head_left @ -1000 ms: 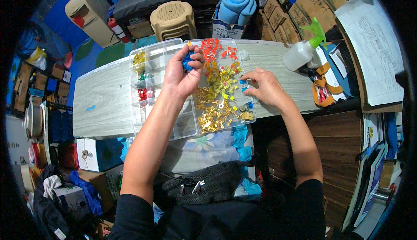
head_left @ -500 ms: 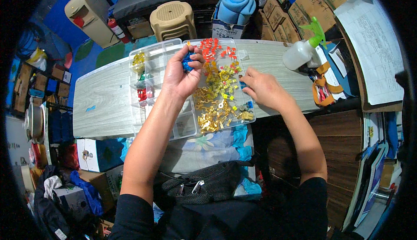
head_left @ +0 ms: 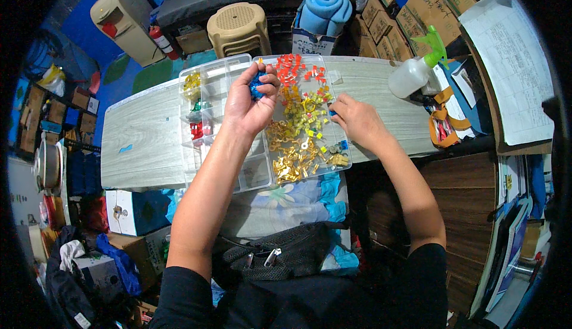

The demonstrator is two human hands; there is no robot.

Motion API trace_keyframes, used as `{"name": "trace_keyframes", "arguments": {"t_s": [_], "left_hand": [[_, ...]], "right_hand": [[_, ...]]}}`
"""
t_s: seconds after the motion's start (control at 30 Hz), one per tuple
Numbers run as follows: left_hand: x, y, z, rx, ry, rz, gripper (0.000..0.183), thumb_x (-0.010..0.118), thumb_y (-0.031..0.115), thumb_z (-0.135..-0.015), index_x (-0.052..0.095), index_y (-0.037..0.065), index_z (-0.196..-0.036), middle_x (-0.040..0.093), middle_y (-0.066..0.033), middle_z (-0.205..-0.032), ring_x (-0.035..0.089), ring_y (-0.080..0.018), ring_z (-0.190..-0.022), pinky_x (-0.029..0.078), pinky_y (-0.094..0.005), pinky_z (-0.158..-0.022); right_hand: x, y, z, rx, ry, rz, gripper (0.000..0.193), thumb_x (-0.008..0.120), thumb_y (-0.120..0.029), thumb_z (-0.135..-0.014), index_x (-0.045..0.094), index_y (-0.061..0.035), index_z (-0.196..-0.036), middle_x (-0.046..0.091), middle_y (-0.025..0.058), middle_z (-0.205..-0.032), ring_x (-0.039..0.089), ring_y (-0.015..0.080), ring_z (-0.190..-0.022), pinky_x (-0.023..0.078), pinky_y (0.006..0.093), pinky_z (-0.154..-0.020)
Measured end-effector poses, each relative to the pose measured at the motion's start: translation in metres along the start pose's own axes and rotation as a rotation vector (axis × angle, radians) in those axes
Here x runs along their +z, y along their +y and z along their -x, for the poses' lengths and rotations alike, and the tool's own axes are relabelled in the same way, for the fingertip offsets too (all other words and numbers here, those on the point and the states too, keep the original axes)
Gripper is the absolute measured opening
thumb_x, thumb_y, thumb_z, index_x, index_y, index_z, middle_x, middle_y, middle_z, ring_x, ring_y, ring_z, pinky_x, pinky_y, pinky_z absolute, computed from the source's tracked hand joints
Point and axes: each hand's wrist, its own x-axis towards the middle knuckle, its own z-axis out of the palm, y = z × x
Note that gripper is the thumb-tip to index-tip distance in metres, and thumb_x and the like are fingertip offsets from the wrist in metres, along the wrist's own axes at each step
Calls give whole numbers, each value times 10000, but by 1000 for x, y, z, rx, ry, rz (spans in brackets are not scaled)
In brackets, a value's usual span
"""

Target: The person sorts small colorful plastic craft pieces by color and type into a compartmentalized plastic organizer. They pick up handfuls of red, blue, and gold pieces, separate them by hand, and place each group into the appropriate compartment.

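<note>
While the left hand curls around blue pieces at the frame's upper centre, the right hand has its fingertips drawn together at a blue bit by the lid's right edge; whether they pinch it, I cannot tell. On the worktop, the clear box holds yellow, green and red pieces in its left column; the lid bears red, yellow and gold ones, top to bottom.

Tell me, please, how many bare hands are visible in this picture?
2: the left hand holds blue pieces above the clear box; the right hand is at the box's right edge.
</note>
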Motion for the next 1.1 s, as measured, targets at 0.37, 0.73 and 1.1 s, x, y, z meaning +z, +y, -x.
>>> {"name": "trace_keyframes", "arguments": {"t_s": [0.37,0.73,1.1], "left_hand": [[-1,-3,-1,10,4,-34,130,542,110,-934,514,-17,-939,496,-89,-907,479,-113,-722,424,-193,-519],[-3,2,-1,50,-19,-30,130,529,110,-939,501,-17,-945,506,-88,-897,482,-112,-718,424,-196,-520],[-5,7,-2,52,-48,-13,145,514,110,-946,473,-26,-975,511,-99,-907,484,-120,-714,423,-198,-520]], "right_hand": [[-14,3,-11,-49,-85,-97,240,719,-107,-723,545,-37,-874,567,115,-902,592,347,-836,482,429,-697],[-13,4,-11,-17,-123,-26,235,722,-99,-718,563,-41,-882,588,111,-899,595,342,-837,482,423,-706],[-11,7,-4,497,-128,-1470,179,576,-104,-876,556,-21,-1033,512,23,-737,443,99,-575,362,239,-448]]}}
